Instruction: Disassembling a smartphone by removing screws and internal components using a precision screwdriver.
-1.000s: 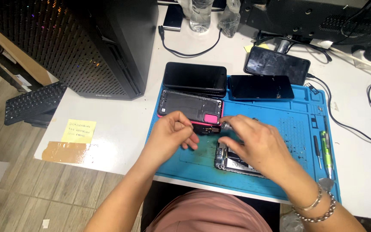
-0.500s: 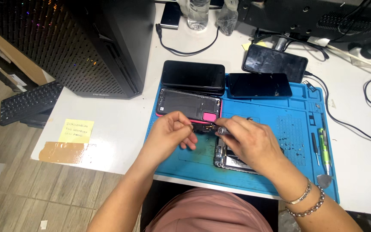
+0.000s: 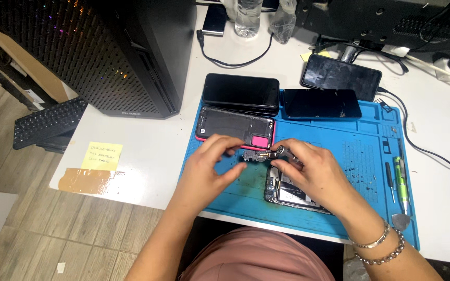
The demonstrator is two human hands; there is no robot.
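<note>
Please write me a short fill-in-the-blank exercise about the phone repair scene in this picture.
1. The opened phone lies on a ____ repair mat.
2. Both the left hand and the right hand hold a small ____ board.
3. The yellow sticky note lies on the ____ table.
4. The right wrist wears ____ bracelets.

Missing words: blue; circuit; white; two

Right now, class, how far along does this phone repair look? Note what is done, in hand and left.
Done: the phone's back cover lies off, beside the opened phone on the blue mat. In hand: the left hand and right hand hold a small circuit board between them. Left: the phone is open, cover not refitted.
</note>
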